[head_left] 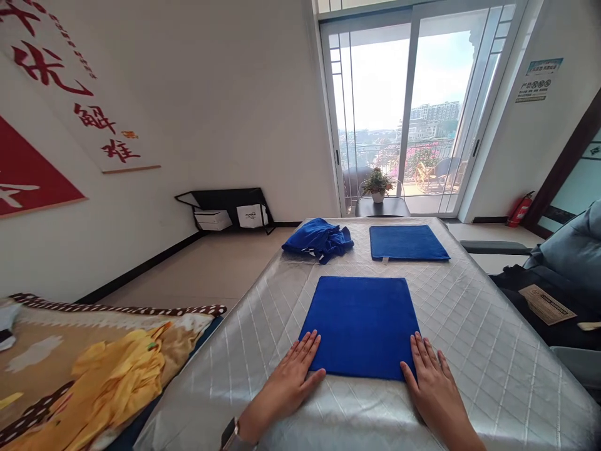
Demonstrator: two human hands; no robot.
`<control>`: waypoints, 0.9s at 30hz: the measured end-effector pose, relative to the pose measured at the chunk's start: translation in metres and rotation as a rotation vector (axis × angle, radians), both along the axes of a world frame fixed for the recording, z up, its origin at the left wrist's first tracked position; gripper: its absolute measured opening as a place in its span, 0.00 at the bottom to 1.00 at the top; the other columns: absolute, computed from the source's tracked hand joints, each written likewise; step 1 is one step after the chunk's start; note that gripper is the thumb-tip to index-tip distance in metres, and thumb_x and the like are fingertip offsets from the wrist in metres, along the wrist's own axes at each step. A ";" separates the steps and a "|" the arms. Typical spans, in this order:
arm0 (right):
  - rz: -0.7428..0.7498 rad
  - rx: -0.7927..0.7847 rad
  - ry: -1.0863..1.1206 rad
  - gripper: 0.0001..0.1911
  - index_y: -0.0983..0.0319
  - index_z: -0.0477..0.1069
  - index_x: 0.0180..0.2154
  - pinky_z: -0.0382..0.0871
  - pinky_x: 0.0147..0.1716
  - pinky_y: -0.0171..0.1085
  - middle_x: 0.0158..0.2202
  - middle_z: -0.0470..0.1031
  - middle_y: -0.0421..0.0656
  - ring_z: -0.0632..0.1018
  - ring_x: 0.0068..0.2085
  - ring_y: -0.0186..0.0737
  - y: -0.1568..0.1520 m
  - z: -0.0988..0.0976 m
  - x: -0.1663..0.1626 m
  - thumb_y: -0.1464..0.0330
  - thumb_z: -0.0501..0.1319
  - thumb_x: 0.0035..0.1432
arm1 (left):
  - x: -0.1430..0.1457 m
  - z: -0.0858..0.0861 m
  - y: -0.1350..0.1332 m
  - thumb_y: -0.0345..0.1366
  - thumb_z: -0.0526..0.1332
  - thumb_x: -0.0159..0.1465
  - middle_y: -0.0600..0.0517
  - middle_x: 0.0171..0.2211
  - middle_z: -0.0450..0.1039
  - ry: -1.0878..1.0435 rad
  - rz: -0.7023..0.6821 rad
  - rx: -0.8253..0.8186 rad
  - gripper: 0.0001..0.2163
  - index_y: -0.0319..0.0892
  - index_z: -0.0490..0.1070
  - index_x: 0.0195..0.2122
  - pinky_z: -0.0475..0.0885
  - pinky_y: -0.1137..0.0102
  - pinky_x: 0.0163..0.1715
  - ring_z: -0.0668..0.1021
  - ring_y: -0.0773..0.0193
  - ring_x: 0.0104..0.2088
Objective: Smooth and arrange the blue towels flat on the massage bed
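A folded blue towel lies flat on the silver quilted table right in front of me. My left hand rests flat, fingers stretched out, on the towel's near left corner. My right hand lies flat with fingers spread at the near right corner. Neither hand holds anything. Farther back sit a second folded blue towel on the right and a crumpled heap of blue cloth on the left.
A yellow cloth lies on a patterned blanket at my left. A dark sofa stands at the right. Behind the table are a small stand with a potted plant and glass balcony doors.
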State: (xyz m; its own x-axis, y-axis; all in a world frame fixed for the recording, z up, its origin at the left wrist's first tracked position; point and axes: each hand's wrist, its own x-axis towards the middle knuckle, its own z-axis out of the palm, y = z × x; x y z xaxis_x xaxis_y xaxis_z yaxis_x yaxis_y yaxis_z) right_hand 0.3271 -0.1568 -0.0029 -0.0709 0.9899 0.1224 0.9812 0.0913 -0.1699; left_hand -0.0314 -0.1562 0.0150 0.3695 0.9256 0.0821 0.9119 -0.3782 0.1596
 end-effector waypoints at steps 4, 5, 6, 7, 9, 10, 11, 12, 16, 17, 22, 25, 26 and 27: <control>0.045 0.096 0.002 0.33 0.62 0.60 0.67 0.45 0.69 0.55 0.71 0.53 0.45 0.52 0.71 0.50 -0.002 0.009 0.004 0.53 0.45 0.68 | -0.027 0.012 -0.017 0.50 0.52 0.72 0.53 0.68 0.59 -0.081 -0.049 -0.008 0.24 0.55 0.58 0.68 0.68 0.61 0.61 0.68 0.56 0.64; 0.092 0.122 0.012 0.30 0.59 0.65 0.64 0.47 0.68 0.55 0.70 0.55 0.44 0.53 0.71 0.51 -0.004 0.013 0.006 0.54 0.46 0.68 | -0.031 0.016 -0.020 0.49 0.53 0.72 0.54 0.66 0.63 -0.113 -0.038 -0.004 0.21 0.57 0.64 0.65 0.70 0.61 0.60 0.70 0.56 0.63; 0.152 0.138 0.025 0.27 0.56 0.69 0.61 0.50 0.68 0.54 0.69 0.58 0.43 0.56 0.70 0.51 -0.006 0.019 0.010 0.55 0.48 0.68 | -0.033 0.019 -0.023 0.47 0.53 0.72 0.54 0.64 0.67 -0.144 -0.022 0.002 0.19 0.57 0.68 0.61 0.71 0.62 0.58 0.73 0.57 0.60; 0.221 0.137 0.041 0.24 0.54 0.72 0.58 0.54 0.66 0.52 0.68 0.61 0.43 0.60 0.68 0.50 -0.009 0.024 0.015 0.56 0.49 0.69 | -0.034 0.023 -0.026 0.46 0.53 0.72 0.54 0.61 0.70 -0.174 -0.005 0.011 0.16 0.57 0.72 0.58 0.72 0.62 0.58 0.75 0.57 0.58; 0.344 0.094 0.069 0.20 0.52 0.77 0.52 0.64 0.61 0.46 0.62 0.70 0.43 0.70 0.62 0.47 -0.015 0.034 0.025 0.59 0.51 0.69 | -0.034 0.029 -0.028 0.44 0.54 0.71 0.53 0.55 0.75 -0.220 0.012 0.028 0.14 0.55 0.76 0.52 0.73 0.63 0.56 0.77 0.58 0.54; 0.384 0.064 0.076 0.18 0.52 0.78 0.50 0.67 0.58 0.44 0.58 0.74 0.43 0.73 0.58 0.45 -0.017 0.039 0.030 0.60 0.51 0.69 | -0.033 0.031 -0.028 0.43 0.54 0.71 0.52 0.52 0.76 -0.233 0.010 0.035 0.13 0.54 0.76 0.50 0.74 0.63 0.55 0.78 0.58 0.52; 0.412 0.038 0.078 0.18 0.52 0.79 0.49 0.70 0.55 0.42 0.55 0.76 0.43 0.76 0.54 0.44 -0.018 0.043 0.035 0.61 0.52 0.69 | -0.033 0.034 -0.027 0.42 0.54 0.71 0.52 0.50 0.77 -0.239 0.002 0.039 0.12 0.53 0.77 0.47 0.74 0.63 0.53 0.79 0.59 0.50; 0.433 0.019 0.075 0.17 0.52 0.79 0.48 0.71 0.53 0.41 0.52 0.78 0.43 0.77 0.51 0.43 -0.019 0.047 0.040 0.62 0.52 0.69 | -0.032 0.036 -0.026 0.42 0.54 0.71 0.53 0.47 0.77 -0.237 -0.006 0.043 0.11 0.52 0.77 0.45 0.75 0.64 0.52 0.79 0.59 0.49; 0.499 0.049 0.021 0.15 0.51 0.79 0.46 0.73 0.48 0.37 0.45 0.81 0.41 0.79 0.46 0.40 -0.015 0.053 0.048 0.64 0.53 0.69 | -0.032 0.042 -0.018 0.37 0.54 0.72 0.54 0.41 0.78 -0.182 -0.050 0.060 0.10 0.49 0.75 0.37 0.75 0.66 0.46 0.80 0.61 0.43; 0.518 0.082 -0.003 0.15 0.52 0.80 0.45 0.73 0.47 0.37 0.43 0.81 0.41 0.79 0.44 0.39 -0.014 0.052 0.048 0.65 0.54 0.69 | -0.032 0.043 -0.016 0.36 0.54 0.72 0.54 0.41 0.77 -0.166 -0.063 0.064 0.11 0.49 0.75 0.36 0.75 0.66 0.45 0.80 0.61 0.42; 0.587 0.288 -0.139 0.14 0.58 0.77 0.36 0.73 0.39 0.40 0.36 0.78 0.42 0.79 0.36 0.40 -0.008 0.040 0.041 0.75 0.54 0.66 | -0.032 0.046 -0.015 0.34 0.53 0.72 0.53 0.40 0.77 -0.121 -0.107 0.097 0.10 0.48 0.74 0.39 0.74 0.67 0.43 0.79 0.61 0.41; 0.596 0.329 -0.178 0.13 0.59 0.74 0.34 0.72 0.36 0.39 0.34 0.77 0.41 0.78 0.34 0.39 -0.008 0.041 0.038 0.77 0.54 0.64 | -0.032 0.046 -0.020 0.35 0.54 0.72 0.53 0.42 0.77 -0.107 -0.115 0.119 0.09 0.48 0.74 0.41 0.74 0.67 0.43 0.79 0.60 0.42; 0.593 0.333 -0.176 0.13 0.59 0.74 0.34 0.71 0.34 0.38 0.34 0.77 0.41 0.78 0.33 0.38 -0.007 0.044 0.038 0.77 0.53 0.64 | -0.031 0.046 -0.021 0.37 0.55 0.72 0.53 0.43 0.77 -0.104 -0.108 0.125 0.08 0.48 0.74 0.42 0.74 0.67 0.43 0.79 0.60 0.43; 0.587 0.333 -0.169 0.13 0.58 0.73 0.35 0.70 0.32 0.36 0.34 0.77 0.40 0.78 0.32 0.36 -0.006 0.050 0.037 0.77 0.52 0.64 | -0.030 0.045 -0.023 0.39 0.57 0.71 0.53 0.44 0.77 -0.100 -0.095 0.131 0.07 0.49 0.74 0.43 0.74 0.67 0.43 0.79 0.59 0.43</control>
